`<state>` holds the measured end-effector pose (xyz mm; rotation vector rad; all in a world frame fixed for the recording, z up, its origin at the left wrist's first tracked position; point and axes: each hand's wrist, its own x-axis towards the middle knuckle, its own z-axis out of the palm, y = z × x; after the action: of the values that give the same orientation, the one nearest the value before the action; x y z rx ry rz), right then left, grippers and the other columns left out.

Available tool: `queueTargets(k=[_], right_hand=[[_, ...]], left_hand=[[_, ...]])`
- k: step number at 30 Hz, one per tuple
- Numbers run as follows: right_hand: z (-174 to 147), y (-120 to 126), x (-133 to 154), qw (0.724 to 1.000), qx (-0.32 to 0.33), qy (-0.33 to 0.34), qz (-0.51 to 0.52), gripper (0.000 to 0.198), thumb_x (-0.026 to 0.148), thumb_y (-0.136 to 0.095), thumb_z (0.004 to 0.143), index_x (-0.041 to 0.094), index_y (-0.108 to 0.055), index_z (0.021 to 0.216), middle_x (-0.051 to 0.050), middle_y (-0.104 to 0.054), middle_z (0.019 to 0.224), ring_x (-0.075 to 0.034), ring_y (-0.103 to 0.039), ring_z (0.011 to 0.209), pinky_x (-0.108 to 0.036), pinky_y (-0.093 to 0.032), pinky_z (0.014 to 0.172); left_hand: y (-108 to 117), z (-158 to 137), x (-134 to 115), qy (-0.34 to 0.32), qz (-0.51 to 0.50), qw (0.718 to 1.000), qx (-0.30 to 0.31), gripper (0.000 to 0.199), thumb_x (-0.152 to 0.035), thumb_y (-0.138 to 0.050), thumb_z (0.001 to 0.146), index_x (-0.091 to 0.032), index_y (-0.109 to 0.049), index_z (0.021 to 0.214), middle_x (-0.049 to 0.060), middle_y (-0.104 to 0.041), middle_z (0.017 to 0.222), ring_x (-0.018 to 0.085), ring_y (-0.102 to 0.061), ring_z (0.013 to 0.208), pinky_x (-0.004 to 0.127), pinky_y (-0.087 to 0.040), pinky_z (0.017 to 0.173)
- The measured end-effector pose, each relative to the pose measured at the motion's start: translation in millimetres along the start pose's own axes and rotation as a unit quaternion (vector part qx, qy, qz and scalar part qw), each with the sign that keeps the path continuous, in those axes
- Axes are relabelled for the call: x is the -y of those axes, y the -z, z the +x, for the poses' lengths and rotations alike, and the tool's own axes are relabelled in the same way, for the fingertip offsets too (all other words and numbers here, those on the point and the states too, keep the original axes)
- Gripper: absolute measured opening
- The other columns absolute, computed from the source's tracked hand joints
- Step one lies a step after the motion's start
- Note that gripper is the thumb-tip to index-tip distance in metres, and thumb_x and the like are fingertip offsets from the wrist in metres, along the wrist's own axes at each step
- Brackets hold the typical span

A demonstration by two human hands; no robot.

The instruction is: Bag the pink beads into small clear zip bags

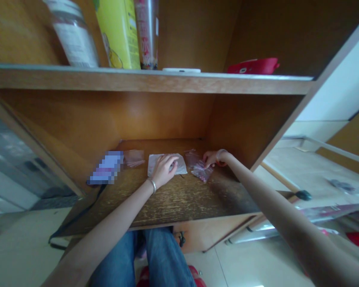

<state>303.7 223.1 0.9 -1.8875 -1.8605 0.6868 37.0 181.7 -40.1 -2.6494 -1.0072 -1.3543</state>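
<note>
Two hands outstretched — left (164,169) flat on white packet (181,163), right (211,158) pinching clear bag (201,170)

A single head-worn camera looks forward and steeply down into a wooden desk alcove. The desk surface (179,199) fills the middle of the view, with the back panel far ahead and the upper shelf (143,79) crossing the top edge. Both forearms reach in from the near bottom corners, and the wearer's jeans-clad knees (155,259) show at the near edge. The wide lens bends the sides; tiled floor shows left and right.
</note>
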Motion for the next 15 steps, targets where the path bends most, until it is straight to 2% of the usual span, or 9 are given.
queueTargets(k=[2, 3, 4, 5, 8, 10, 12, 15], right_hand=[[-3, 8, 4, 0.985, 0.164, -0.047, -0.038, 0.025, 0.027, -0.080, 0.048, 0.013, -0.060, 0.050, 0.004, -0.048, 0.040, -0.006, -0.041, 0.040, -0.020, -0.028, 0.041], [-6, 13, 8, 0.972, 0.222, -0.063, -0.036, 0.025, 0.028, -0.080, 0.049, 0.013, -0.060, 0.049, 0.003, -0.048, 0.040, -0.006, -0.039, 0.038, -0.020, -0.026, 0.039], [-10, 19, 12, 0.964, 0.260, -0.061, -0.004, 0.025, 0.030, -0.079, 0.052, 0.013, -0.060, 0.051, 0.003, -0.049, 0.042, -0.005, -0.039, 0.038, -0.019, -0.025, 0.038], [-15, 25, 17, 0.961, 0.269, -0.045, 0.047, 0.026, 0.033, -0.078, 0.056, 0.013, -0.062, 0.054, 0.003, -0.050, 0.043, -0.004, -0.038, 0.038, -0.018, -0.024, 0.038], [-32, 33, 36, 0.947, 0.243, 0.024, 0.211, 0.025, 0.036, -0.074, 0.064, 0.013, -0.068, 0.069, 0.001, -0.057, 0.052, -0.004, -0.042, 0.041, -0.016, -0.027, 0.037], [-41, 24, 50, 0.924, 0.201, 0.071, 0.318, 0.026, 0.036, -0.074, 0.065, 0.013, -0.069, 0.077, -0.002, -0.064, 0.063, -0.007, -0.051, 0.050, -0.017, -0.037, 0.041], [-44, 4, 64, 0.897, 0.171, 0.098, 0.395, 0.025, 0.034, -0.075, 0.065, 0.013, -0.068, 0.077, -0.005, -0.067, 0.071, -0.010, -0.058, 0.058, -0.020, -0.047, 0.051], [-39, -38, 84, 0.869, 0.082, 0.127, 0.472, 0.022, 0.033, -0.075, 0.066, 0.014, -0.067, 0.074, -0.006, -0.068, 0.072, -0.013, -0.061, 0.063, -0.025, -0.052, 0.059]], left_hand=[[0, -2, 0, 0.004, 0.009, 1.000, 0.004, 0.021, -0.021, -0.045, 0.088, -0.020, -0.059, 0.103, 0.006, -0.066, 0.104, 0.020, -0.058, 0.101, 0.036, -0.043, 0.092], [0, -3, 0, 0.010, 0.012, 1.000, 0.003, 0.021, -0.022, -0.045, 0.088, -0.020, -0.059, 0.103, 0.006, -0.066, 0.104, 0.020, -0.058, 0.100, 0.036, -0.043, 0.091], [0, -3, 0, 0.016, 0.013, 1.000, -0.002, 0.021, -0.023, -0.045, 0.088, -0.019, -0.059, 0.104, 0.006, -0.066, 0.103, 0.019, -0.058, 0.099, 0.036, -0.044, 0.090], [1, -4, 1, 0.022, 0.014, 1.000, -0.009, 0.022, -0.024, -0.045, 0.089, -0.019, -0.058, 0.105, 0.006, -0.066, 0.104, 0.019, -0.058, 0.099, 0.036, -0.044, 0.090], [3, -4, 1, 0.026, 0.017, 0.999, -0.044, 0.027, -0.029, -0.044, 0.090, -0.018, -0.056, 0.111, 0.008, -0.063, 0.109, 0.020, -0.057, 0.103, 0.037, -0.044, 0.092], [5, -4, 1, 0.017, 0.018, 0.997, -0.069, 0.032, -0.032, -0.044, 0.090, -0.017, -0.052, 0.118, 0.010, -0.061, 0.116, 0.021, -0.054, 0.110, 0.038, -0.042, 0.096], [7, -4, 1, 0.003, 0.021, 0.996, -0.085, 0.037, -0.033, -0.045, 0.090, -0.017, -0.048, 0.124, 0.011, -0.058, 0.122, 0.021, -0.051, 0.115, 0.038, -0.040, 0.099], [7, -3, 3, -0.009, 0.032, 0.996, -0.086, 0.041, -0.034, -0.045, 0.090, -0.018, -0.045, 0.129, 0.011, -0.056, 0.127, 0.021, -0.051, 0.117, 0.038, -0.040, 0.099]])
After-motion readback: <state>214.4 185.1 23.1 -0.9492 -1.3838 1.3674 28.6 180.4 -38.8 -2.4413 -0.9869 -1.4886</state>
